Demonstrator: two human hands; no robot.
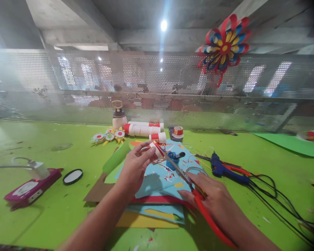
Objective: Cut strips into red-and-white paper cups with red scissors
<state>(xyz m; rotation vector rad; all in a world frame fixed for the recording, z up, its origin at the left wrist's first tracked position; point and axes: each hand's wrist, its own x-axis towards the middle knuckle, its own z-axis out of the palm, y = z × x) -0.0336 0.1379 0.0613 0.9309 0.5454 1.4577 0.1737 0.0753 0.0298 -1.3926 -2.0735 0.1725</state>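
Pinching a small white-and-red paper cup btwn thumb and fingertips, the L hand is closed on it, no slack; can't tell if the cup is whole or part cut. R hand is wrapped round the red-handled scissors, fingers curled in; blades run up-left from those fingers, tips at the cup's R side; can't tell how far apart the blades are. Under L & R fingers: lt blue paper w/ small red, white & yellow scraps, brown cardboard sticking out L of it. Just R of L fingertips, past the blades: a blue tub-like item, contents unclear. Beyond L fingertips: a lone cup, then a row of stacked cups, lying on their sides; spray bottle & small paper flowers farther back-left. Another cup on a dark box, back-right of L fingertips. R of R fingers, near: blue glue gun, black cords trailing off R. Well L of L fingers: round disc w/ blk rim, then purple power strip w/ white plug. High above & right of R fingers: big red, blue & yellow paper flower. All tabletop stuff is on a green table.
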